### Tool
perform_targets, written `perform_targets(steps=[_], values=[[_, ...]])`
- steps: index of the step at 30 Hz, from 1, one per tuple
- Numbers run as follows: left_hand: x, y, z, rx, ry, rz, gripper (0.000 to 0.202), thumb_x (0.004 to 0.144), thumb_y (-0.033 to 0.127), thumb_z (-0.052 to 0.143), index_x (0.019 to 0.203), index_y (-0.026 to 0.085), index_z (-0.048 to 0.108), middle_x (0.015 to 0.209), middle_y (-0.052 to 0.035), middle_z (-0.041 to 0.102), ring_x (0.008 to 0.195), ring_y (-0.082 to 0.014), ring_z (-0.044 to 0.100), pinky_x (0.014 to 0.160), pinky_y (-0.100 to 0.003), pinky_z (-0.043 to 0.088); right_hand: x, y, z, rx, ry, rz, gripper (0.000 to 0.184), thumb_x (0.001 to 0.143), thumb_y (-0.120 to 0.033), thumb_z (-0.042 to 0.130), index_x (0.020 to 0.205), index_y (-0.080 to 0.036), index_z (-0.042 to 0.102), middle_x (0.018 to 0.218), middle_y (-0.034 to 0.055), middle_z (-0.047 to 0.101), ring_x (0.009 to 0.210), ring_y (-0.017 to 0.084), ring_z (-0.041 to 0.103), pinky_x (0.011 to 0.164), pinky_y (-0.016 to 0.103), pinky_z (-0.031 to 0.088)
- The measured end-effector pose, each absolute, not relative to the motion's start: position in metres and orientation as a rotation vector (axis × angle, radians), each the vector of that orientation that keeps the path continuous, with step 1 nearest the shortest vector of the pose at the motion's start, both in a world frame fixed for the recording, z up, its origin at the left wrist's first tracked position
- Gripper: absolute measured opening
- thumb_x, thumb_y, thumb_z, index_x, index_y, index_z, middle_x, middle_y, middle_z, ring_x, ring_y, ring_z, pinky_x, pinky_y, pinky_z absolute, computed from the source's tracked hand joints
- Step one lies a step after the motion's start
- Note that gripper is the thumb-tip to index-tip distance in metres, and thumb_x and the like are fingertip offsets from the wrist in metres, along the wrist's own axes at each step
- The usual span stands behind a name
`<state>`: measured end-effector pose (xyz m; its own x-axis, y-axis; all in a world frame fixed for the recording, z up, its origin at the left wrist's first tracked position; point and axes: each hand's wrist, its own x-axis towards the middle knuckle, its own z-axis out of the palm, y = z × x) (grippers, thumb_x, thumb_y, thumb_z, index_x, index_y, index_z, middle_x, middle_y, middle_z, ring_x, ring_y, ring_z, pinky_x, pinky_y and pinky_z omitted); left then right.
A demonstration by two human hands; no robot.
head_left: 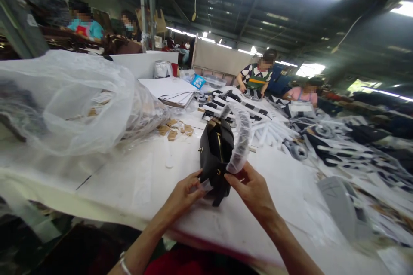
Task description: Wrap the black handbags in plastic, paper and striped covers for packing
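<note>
A small black handbag [217, 146] stands on the white table in front of me, its top open along a gold zipper. Its arched handle [241, 137] is wrapped in clear plastic film. My left hand [186, 191] is closed at the near left corner of the bag, with a small piece of translucent film [206, 185] between thumb and fingers. On the near right side, my right hand [253, 187] grips the bag's edge by the lower end of the wrapped handle. The undersides of the right fingers are partly hidden.
A large clear plastic bag [87, 107] lies at the left beside brown cardboard scraps [176, 129]. White sheets [171, 90] are stacked behind. Black and white strips [248, 107] cover the back and right. A grey object [338, 202] stands at the right. Co-workers [258, 77] sit or stand beyond.
</note>
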<state>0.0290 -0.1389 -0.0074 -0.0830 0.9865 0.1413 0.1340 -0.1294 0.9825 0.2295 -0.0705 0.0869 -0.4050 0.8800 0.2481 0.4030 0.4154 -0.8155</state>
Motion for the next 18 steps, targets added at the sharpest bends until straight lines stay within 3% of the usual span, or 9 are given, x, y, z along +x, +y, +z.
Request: perform_targets(steps=[4,7,9,12,15,18], values=[[0.027,-0.137,-0.011,1.409,1.365,1.293,0.008,0.075,0.027,0.067,0.073,0.02,0.068,0.142,-0.0065,0.053,0.129,-0.0298,0.049,0.112,-0.04,0.032,0.234,-0.072,0.079,-1.143,-1.974,0.822,0.022,0.079,-0.036,0.068,0.091,-0.021,0.059,0.069,-0.0023,0.061,0.061,0.016,0.059,0.054,0.027,0.047],[0.027,-0.137,-0.011,1.453,1.399,1.301,0.006,0.076,0.026,0.066,0.073,0.02,0.066,0.142,-0.0065,0.054,0.128,-0.0278,0.05,0.111,-0.035,0.034,0.231,-0.075,0.067,-1.122,-1.861,0.824,0.048,0.077,-0.037,0.071,0.118,-0.022,0.051,0.075,-0.0022,0.063,0.066,0.018,0.062,0.062,0.03,0.052],[0.026,-0.139,-0.009,1.457,1.446,1.333,0.007,0.076,0.027,0.065,0.072,0.02,0.066,0.135,-0.0067,0.058,0.124,-0.0267,0.053,0.107,-0.034,0.036,0.229,-0.079,0.056,-1.096,-1.718,0.858,0.059,0.076,-0.039,0.073,0.125,-0.023,0.044,0.078,-0.0019,0.064,0.071,0.019,0.064,0.067,0.033,0.054],[0.026,-0.147,-0.002,1.403,1.56,1.387,0.013,0.078,0.033,0.064,0.072,0.021,0.063,0.104,-0.0055,0.067,0.099,-0.0227,0.061,0.091,-0.031,0.045,0.227,-0.086,0.042,-1.096,-1.538,0.982,0.05,0.075,-0.041,0.076,0.11,-0.025,0.046,0.079,-0.0005,0.065,0.074,0.02,0.065,0.068,0.033,0.055],[0.028,-0.155,0.006,1.293,1.616,1.349,0.021,0.077,0.037,0.065,0.068,0.02,0.059,0.071,0.0009,0.057,0.071,-0.0162,0.054,0.069,-0.027,0.043,0.229,-0.091,0.032,-1.188,-1.553,1.143,0.04,0.072,-0.047,0.078,0.092,-0.023,0.054,0.077,0.0015,0.066,0.071,0.021,0.063,0.061,0.031,0.054],[0.033,-0.161,0.012,1.161,1.543,1.297,0.022,0.076,0.038,0.065,0.068,0.018,0.058,0.062,0.0043,0.049,0.062,-0.0124,0.046,0.061,-0.024,0.037,0.234,-0.093,0.031,-1.271,-1.733,1.222,0.035,0.074,-0.052,0.075,0.073,-0.02,0.061,0.065,-0.0001,0.062,0.062,0.018,0.058,0.056,0.029,0.051]])
